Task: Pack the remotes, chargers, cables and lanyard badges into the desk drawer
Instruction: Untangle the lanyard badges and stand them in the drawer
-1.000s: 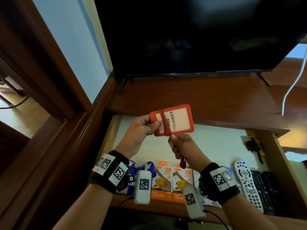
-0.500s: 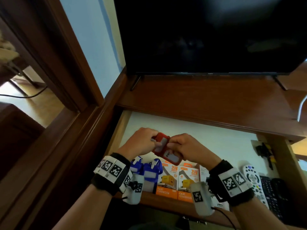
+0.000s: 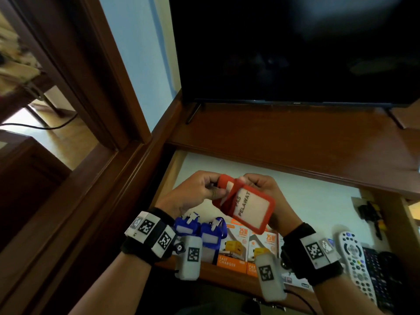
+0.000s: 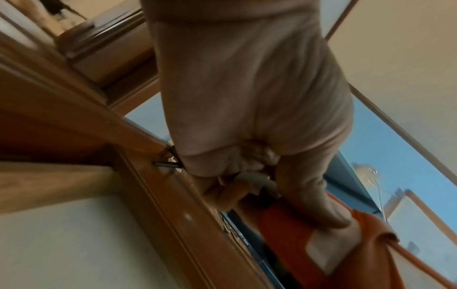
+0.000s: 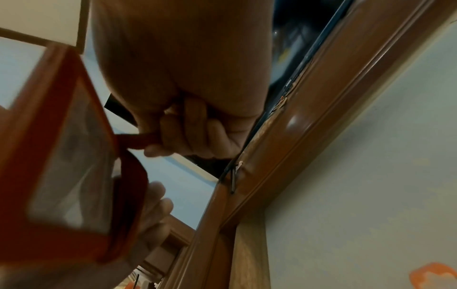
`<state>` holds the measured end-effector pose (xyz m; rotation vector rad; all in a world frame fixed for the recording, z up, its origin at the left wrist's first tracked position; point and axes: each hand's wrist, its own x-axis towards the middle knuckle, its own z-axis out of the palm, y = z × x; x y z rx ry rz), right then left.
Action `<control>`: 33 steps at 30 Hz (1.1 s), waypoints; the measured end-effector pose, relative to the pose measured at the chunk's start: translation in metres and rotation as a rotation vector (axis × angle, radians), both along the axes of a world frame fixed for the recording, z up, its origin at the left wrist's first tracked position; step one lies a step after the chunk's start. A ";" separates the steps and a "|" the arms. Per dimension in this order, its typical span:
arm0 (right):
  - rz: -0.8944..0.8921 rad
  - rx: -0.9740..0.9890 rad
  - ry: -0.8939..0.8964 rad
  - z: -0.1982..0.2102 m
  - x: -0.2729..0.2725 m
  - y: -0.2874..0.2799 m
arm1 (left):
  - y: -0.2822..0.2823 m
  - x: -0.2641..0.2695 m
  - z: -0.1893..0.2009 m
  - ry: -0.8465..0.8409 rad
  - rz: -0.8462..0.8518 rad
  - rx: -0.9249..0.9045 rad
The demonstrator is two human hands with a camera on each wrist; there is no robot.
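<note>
Both hands hold a red lanyard badge over the open desk drawer. Its white card reads "PAS PELAWAT" and its red strap is wrapped round it. My left hand pinches the badge's left end, thumb on its face. My right hand grips the red strap at the top edge, fingers curled round it. In the drawer's front row lie two blue badges, orange charger boxes and remotes.
A black TV stands on the wooden desk top behind the drawer. A dark clip-like item sits by the drawer's right wall. A wooden door frame rises on the left. The drawer's white bottom shows bare behind the hands.
A second ago the badge was held up high with the strap pulled down. Both hands have dropped with it toward the drawer, and the badge now tilts with its face up.
</note>
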<state>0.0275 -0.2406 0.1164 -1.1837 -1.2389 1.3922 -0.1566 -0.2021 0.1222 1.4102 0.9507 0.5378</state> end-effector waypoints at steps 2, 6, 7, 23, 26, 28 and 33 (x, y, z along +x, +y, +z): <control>-0.015 -0.002 0.131 0.001 -0.003 0.001 | -0.002 0.005 -0.003 -0.099 0.063 -0.018; -0.027 -0.120 0.419 0.010 -0.004 0.003 | -0.002 0.013 -0.005 -0.293 0.143 -0.017; -0.031 -0.169 0.481 0.012 -0.004 0.004 | -0.002 0.014 -0.005 -0.321 0.158 -0.014; -0.154 -0.426 0.613 0.021 0.005 -0.012 | -0.005 0.018 -0.010 -0.397 0.198 -0.079; -0.210 -0.479 0.617 0.020 0.002 -0.012 | -0.004 0.017 -0.012 -0.353 0.198 -0.076; -0.219 -0.537 0.646 0.016 0.000 -0.011 | -0.003 0.017 -0.012 -0.325 0.198 -0.079; -0.216 -0.563 0.650 -0.008 0.003 -0.010 | 0.002 0.012 -0.014 -0.205 0.202 -0.053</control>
